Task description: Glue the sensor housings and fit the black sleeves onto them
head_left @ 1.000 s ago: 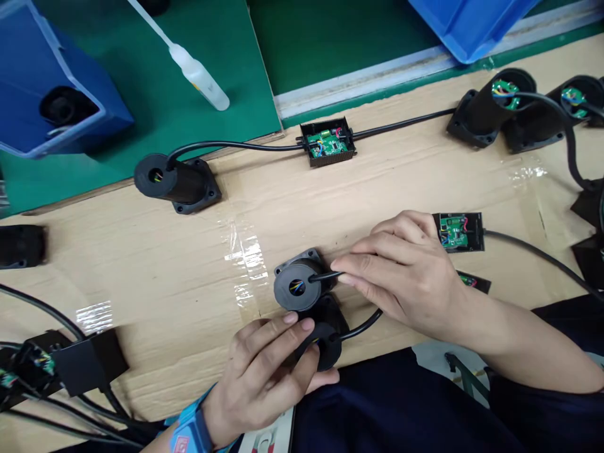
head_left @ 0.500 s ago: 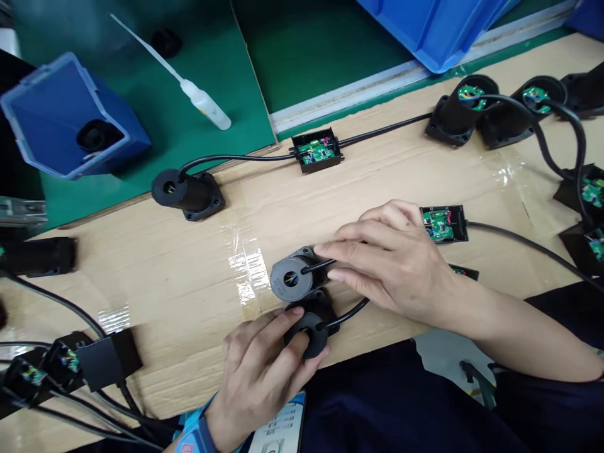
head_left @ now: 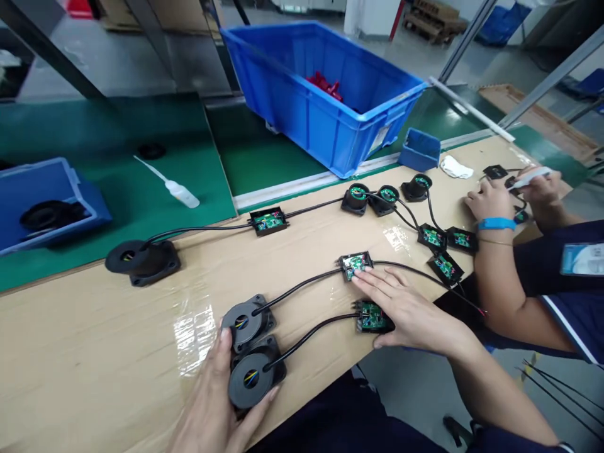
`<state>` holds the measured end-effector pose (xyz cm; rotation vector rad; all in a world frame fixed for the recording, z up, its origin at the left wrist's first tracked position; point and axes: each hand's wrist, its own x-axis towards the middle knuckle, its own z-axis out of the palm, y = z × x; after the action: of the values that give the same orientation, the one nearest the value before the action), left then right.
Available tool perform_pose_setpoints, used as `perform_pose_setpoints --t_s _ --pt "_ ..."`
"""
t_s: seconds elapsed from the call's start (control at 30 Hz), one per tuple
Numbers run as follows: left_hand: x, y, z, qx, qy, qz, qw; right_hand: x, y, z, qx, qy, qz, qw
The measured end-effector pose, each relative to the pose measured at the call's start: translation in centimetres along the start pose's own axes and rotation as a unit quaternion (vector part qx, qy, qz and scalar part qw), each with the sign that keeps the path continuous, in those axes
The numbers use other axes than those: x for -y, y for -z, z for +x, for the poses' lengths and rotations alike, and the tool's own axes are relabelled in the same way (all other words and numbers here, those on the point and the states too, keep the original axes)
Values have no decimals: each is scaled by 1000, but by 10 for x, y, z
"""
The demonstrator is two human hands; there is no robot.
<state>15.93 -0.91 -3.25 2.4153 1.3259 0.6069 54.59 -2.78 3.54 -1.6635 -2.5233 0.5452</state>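
Two black round housings with square flanges, an upper one (head_left: 244, 322) and a lower one (head_left: 251, 377), stand side by side, coloured wires showing in their holes. My left hand (head_left: 207, 396) curls round their left side, a finger against the upper housing and the thumb at the lower one. Black cables run from them to two small open boxes with green circuit boards, an upper box (head_left: 355, 265) and a lower box (head_left: 372, 316). My right hand (head_left: 408, 308) lies over these boxes with fingers outstretched, fingertips at the upper box, palm partly covering the lower.
Another housing (head_left: 141, 261) is cabled to a board box (head_left: 268, 221) at the back. More housings and boxes (head_left: 443, 267) lie right, beside a co-worker's hands (head_left: 493, 204). A large blue bin (head_left: 325, 126), a small bin (head_left: 419, 150) and a white bottle (head_left: 182, 193) stand behind.
The view has lifted, bringing in the large bin and the co-worker. My right hand has gone from the cables by the housings to the board boxes. My left hand has shifted to the housings' left side.
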Motion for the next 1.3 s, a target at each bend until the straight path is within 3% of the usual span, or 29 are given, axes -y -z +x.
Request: perform_pose_setpoints --t_s 0.2,0.37,0.6,0.77,0.9,1.0,1.1,1.17,1.3 --pt "0 12 17 3 -31 25 999 6 -18 -1 -120 8 15 993" --pt "6 23 31 2 -23 38 999 -5 -37 26 -219 34 3 975" --pt "23 11 45 -61 9 53 997 -9 -25 62 -216 34 40 975" --pt "41 6 66 -35 -7 25 999 -6 -26 60 -207 -4 62 976" --pt "52 23 75 -11 -1 4 1000 -5 -21 50 -215 -2 96 972" --pt "63 47 79 -87 88 -24 992 -10 1 52 -250 -5 98 963" --pt "77 64 91 -175 220 -54 958 -24 26 86 -226 -23 23 974" --pt "89 67 103 -172 255 -63 949 -36 36 125 -175 -20 -24 984" --pt "114 61 125 -127 253 -98 954 -52 39 201 -125 -19 -56 990"
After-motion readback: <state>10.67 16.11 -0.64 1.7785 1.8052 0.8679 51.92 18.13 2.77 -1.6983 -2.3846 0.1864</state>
